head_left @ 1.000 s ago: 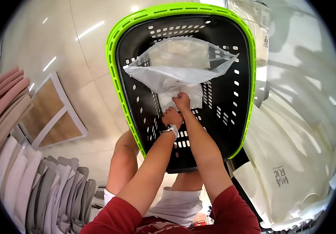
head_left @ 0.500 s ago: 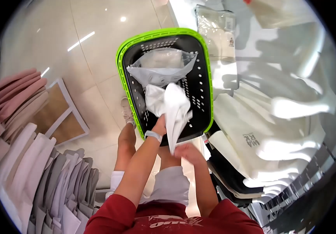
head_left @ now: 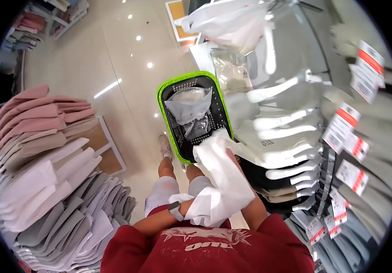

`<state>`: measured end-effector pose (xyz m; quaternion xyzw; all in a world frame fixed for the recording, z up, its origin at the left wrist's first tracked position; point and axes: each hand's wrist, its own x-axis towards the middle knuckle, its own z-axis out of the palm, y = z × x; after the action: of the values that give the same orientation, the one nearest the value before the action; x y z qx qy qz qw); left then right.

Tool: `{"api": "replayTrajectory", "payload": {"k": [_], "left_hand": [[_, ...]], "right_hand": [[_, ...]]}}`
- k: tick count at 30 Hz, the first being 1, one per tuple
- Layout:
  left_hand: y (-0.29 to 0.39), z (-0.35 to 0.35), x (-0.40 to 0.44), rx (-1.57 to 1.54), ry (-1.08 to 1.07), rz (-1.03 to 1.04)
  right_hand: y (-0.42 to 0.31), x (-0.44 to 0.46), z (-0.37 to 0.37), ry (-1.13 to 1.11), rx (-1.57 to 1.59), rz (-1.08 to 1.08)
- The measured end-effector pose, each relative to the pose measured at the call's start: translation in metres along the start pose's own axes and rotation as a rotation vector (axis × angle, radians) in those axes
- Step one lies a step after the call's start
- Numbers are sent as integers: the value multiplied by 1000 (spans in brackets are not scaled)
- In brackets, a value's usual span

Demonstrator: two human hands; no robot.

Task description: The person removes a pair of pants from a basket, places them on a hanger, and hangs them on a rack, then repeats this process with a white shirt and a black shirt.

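Observation:
A crumpled white garment (head_left: pixel 223 177) hangs in front of my chest and lap, its upper end over the near right corner of the basket. My right hand (head_left: pixel 231 156) is closed at the garment's upper right edge, with most of its fingers covered by the cloth. My left hand is under the white fabric, and only the wrist with a watch (head_left: pixel 175 211) shows; its fingers are hidden. Below the cloth, a black basket with a green rim (head_left: pixel 163 107) holds a clear plastic bag (head_left: pixel 190 107) and a crumpled, darker-looking clear wrapper (head_left: pixel 198 127).
Folded pink, white and grey clothes (head_left: pixel 46 173) hang in rows on the left. To the right are pale garments on white hangers (head_left: pixel 291 145) and red-and-white price tags (head_left: pixel 344 125). A plastic-wrapped garment (head_left: pixel 232 70) lies beyond the basket on a white surface.
The white garment has come up out of the basket towards my chest and spread out. My left hand has moved beneath it, and my right hand has risen to its upper edge. The view has shifted.

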<state>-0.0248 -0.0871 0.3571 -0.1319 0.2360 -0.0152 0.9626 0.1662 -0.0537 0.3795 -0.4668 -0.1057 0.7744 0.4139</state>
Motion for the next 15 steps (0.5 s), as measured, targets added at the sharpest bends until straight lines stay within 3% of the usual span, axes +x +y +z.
{"api": "replayTrajectory", "payload": {"k": [2,5,7,9,11,12,14,15], "left_hand": [[17,27,-16,-8,-38,-18],[45,48,-34,57,-31,-20],[84,46,-47,1683,-249,243],[112,85,-89,1737,54,159],[122,96,-103,1172,62,671],[132,105,-110,1202,39,634],[148,130,-126,720,-131,654],[149,151,-132,675,-25,637]], "right_hand": [[-25,-1,33,-1,-219,-179],[-44,21,45,243,-385,-296],[-58,20,45,378,-398,-291],[-72,1,55,434,-389,-313],[-79,-31,76,257,-641,-497],[-79,-44,90,247,-655,-487],[-83,-55,126,183,-899,-630],[-87,-55,143,108,-1113,-707]]}}
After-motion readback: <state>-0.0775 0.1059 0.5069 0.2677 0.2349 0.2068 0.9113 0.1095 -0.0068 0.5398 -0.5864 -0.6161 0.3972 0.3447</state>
